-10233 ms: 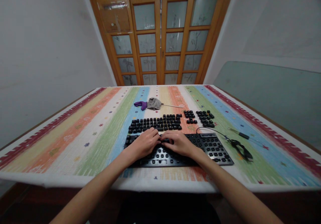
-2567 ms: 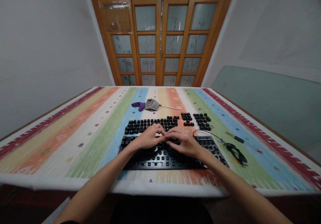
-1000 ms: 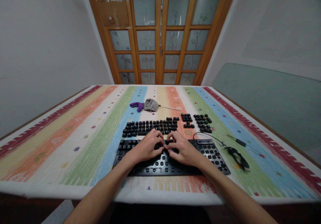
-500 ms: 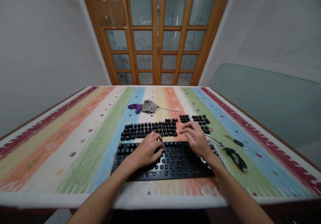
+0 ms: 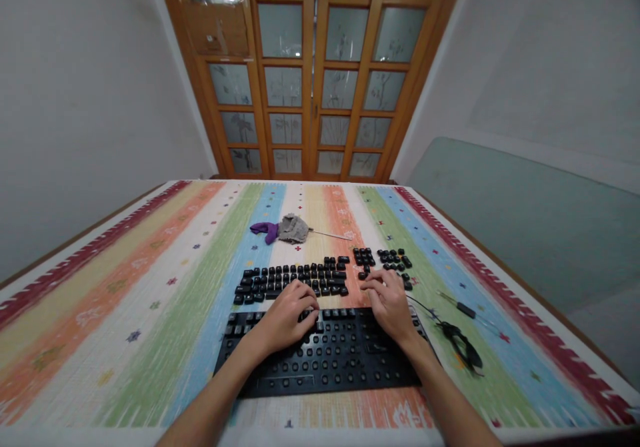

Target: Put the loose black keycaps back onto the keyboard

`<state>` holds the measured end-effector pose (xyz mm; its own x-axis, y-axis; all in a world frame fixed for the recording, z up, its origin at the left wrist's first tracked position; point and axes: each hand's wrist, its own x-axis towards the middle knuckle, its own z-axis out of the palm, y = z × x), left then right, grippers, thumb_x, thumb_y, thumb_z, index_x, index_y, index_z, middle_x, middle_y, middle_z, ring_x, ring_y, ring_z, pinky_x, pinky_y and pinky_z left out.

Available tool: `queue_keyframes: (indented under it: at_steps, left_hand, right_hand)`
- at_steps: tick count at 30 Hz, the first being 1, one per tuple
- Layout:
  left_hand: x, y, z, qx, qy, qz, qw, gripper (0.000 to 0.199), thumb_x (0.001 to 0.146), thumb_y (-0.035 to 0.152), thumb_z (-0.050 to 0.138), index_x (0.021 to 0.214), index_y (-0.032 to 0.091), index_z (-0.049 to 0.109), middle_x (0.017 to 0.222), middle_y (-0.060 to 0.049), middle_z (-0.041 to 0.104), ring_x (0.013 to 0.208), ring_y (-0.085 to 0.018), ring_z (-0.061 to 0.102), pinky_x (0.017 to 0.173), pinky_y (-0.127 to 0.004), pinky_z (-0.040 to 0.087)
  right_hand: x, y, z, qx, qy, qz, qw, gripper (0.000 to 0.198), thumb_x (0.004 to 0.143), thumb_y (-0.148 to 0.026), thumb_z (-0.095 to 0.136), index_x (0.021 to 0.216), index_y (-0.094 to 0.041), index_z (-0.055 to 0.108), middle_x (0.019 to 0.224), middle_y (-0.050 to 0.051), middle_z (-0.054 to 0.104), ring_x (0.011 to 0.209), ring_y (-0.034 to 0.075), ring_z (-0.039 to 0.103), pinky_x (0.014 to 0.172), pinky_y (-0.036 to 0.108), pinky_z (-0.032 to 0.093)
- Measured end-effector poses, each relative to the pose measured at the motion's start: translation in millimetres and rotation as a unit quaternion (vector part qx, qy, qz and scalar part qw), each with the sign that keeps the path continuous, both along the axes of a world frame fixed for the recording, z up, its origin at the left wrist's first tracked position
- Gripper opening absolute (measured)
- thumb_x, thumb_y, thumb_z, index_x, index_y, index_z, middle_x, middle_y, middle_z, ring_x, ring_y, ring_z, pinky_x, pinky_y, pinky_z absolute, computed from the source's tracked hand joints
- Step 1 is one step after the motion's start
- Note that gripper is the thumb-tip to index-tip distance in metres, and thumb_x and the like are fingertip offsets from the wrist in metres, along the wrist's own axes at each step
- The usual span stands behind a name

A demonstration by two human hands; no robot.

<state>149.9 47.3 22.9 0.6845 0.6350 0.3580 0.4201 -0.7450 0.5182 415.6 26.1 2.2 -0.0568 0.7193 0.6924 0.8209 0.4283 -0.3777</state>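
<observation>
A black keyboard [image 5: 330, 370] lies in front of me, many of its key positions bare and some keycaps fitted along the top rows. Above its upper middle part, my left hand [image 5: 293, 317] is curled, finger and thumb closing at a small black keycap [image 5: 320, 325]; the fingers partly hide the contact. My right hand [image 5: 390, 300] reaches over the keyboard's upper right edge. Its fingers are bent but apart, near a small loose cluster of keycaps [image 5: 364, 273]. Rows of loose keycaps [image 5: 295, 277] are laid out behind the keyboard.
A grey and purple cloth [image 5: 293, 229] with a thin rod lies farther back. To the right are a bundled black cable [image 5: 460, 347] and a screwdriver-like tool with a dark section [image 5: 466, 310]. A striped tablecloth [image 5: 165, 313] covers the table; wooden glass doors [image 5: 310, 80] stand behind.
The view has tilted up, so the table sits lower in the picture. My right hand remains by the loose keycaps, and my left hand stays over the keyboard's upper middle.
</observation>
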Motion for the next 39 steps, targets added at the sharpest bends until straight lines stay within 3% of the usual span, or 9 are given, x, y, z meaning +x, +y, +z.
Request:
queue_keyframes:
  at_steps: [8, 14, 19, 21, 26, 30, 33, 35, 39]
  left_hand:
    - [4.2, 18.3, 11.2, 0.046, 0.052, 0.011, 0.998, 0.012, 0.093, 0.021, 0.055, 0.097, 0.019, 0.066, 0.1, -0.006, 0.065, 0.1, -0.023, 0.054, 0.095, -0.042, 0.046]
    - [33.9, 75.2, 29.9, 0.053, 0.134, 0.028, 0.989, 0.014, 0.092, 0.021, 0.056, 0.099, 0.017, 0.068, 0.099, -0.007, 0.067, 0.101, -0.024, 0.059, 0.094, -0.04, 0.047]
    - [62.9, 122.9, 18.9, 0.017, 0.182, 0.046, 0.982, 0.02, 0.095, 0.026, 0.059, 0.108, 0.014, 0.066, 0.107, -0.011, 0.067, 0.103, -0.025, 0.063, 0.095, -0.043, 0.051]
    - [70.7, 134.2, 11.6, -0.001, 0.199, 0.041, 0.979, 0.031, 0.097, 0.034, 0.06, 0.122, 0.016, 0.059, 0.123, -0.01, 0.061, 0.105, -0.023, 0.063, 0.09, -0.044, 0.055]
    - [80.8, 149.9, -2.0, -0.026, 0.211, 0.018, 0.977, 0.032, 0.097, 0.035, 0.059, 0.125, 0.017, 0.058, 0.126, -0.01, 0.06, 0.106, -0.023, 0.063, 0.089, -0.043, 0.055]
    - [81.9, 155.2, -0.6, -0.035, 0.196, 0.013, 0.98, 0.034, 0.097, 0.035, 0.06, 0.126, 0.017, 0.057, 0.127, -0.01, 0.059, 0.106, -0.023, 0.063, 0.089, -0.044, 0.056]
    - [76.2, 149.3, 10.2, -0.023, 0.159, 0.022, 0.987, 0.023, 0.095, 0.03, 0.062, 0.112, 0.015, 0.064, 0.114, -0.01, 0.065, 0.102, -0.023, 0.063, 0.092, -0.043, 0.053]
    - [68.2, 136.0, 19.2, -0.008, 0.121, 0.026, 0.992, 0.009, 0.091, 0.022, 0.063, 0.095, 0.015, 0.068, 0.098, -0.009, 0.068, 0.099, -0.023, 0.063, 0.095, -0.041, 0.05]
    - [43.8, 81.9, 28.0, 0.01, 0.06, 0.007, 0.998, 0.008, 0.092, 0.023, 0.062, 0.098, 0.018, 0.065, 0.097, -0.005, 0.068, 0.096, -0.021, 0.062, 0.09, -0.038, 0.05]
  right_hand:
    - [-6.9, -4.2, 4.2, 0.026, -0.009, 0.013, 1.0, 0.027, 0.087, -0.008, 0.048, 0.071, -0.02, 0.066, 0.087, 0.006, 0.063, 0.086, 0.022, 0.053, 0.078, 0.039, 0.036]
    - [-8.0, -2.6, 1.4, 0.023, -0.013, 0.016, 1.0, 0.026, 0.087, -0.008, 0.05, 0.07, -0.02, 0.066, 0.085, 0.005, 0.062, 0.086, 0.022, 0.053, 0.078, 0.038, 0.036]
    - [-10.9, -2.2, 0.4, 0.03, -0.015, 0.027, 0.999, 0.025, 0.087, -0.007, 0.05, 0.07, -0.02, 0.065, 0.084, 0.005, 0.063, 0.088, 0.022, 0.053, 0.079, 0.039, 0.037]
    - [-11.8, -2.2, 1.4, 0.034, -0.02, 0.031, 0.999, 0.025, 0.086, -0.007, 0.05, 0.07, -0.02, 0.065, 0.083, 0.005, 0.062, 0.086, 0.022, 0.052, 0.077, 0.038, 0.036]
    - [-12.5, -2.3, 2.2, 0.024, -0.024, 0.02, 0.999, 0.026, 0.085, -0.007, 0.05, 0.069, -0.021, 0.065, 0.084, 0.005, 0.063, 0.087, 0.022, 0.053, 0.076, 0.038, 0.036]
    - [-12.1, -2.5, 2.4, 0.028, -0.023, 0.019, 0.999, 0.025, 0.085, -0.007, 0.05, 0.07, -0.021, 0.064, 0.085, 0.005, 0.063, 0.087, 0.022, 0.054, 0.077, 0.038, 0.037]
    - [-11.7, -2.9, 2.6, 0.024, -0.019, 0.019, 0.999, 0.024, 0.085, -0.006, 0.05, 0.072, -0.021, 0.065, 0.084, 0.005, 0.063, 0.086, 0.022, 0.054, 0.078, 0.038, 0.038]
    - [-12.2, -3.9, 2.6, 0.011, -0.011, 0.026, 1.0, 0.024, 0.084, -0.006, 0.05, 0.075, -0.021, 0.067, 0.085, 0.005, 0.063, 0.088, 0.023, 0.054, 0.079, 0.039, 0.04]
    - [-16.7, -8.5, 3.3, -0.03, 0.004, 0.069, 0.997, 0.022, 0.084, -0.007, 0.051, 0.083, -0.021, 0.068, 0.09, 0.006, 0.064, 0.09, 0.024, 0.056, 0.082, 0.041, 0.044]
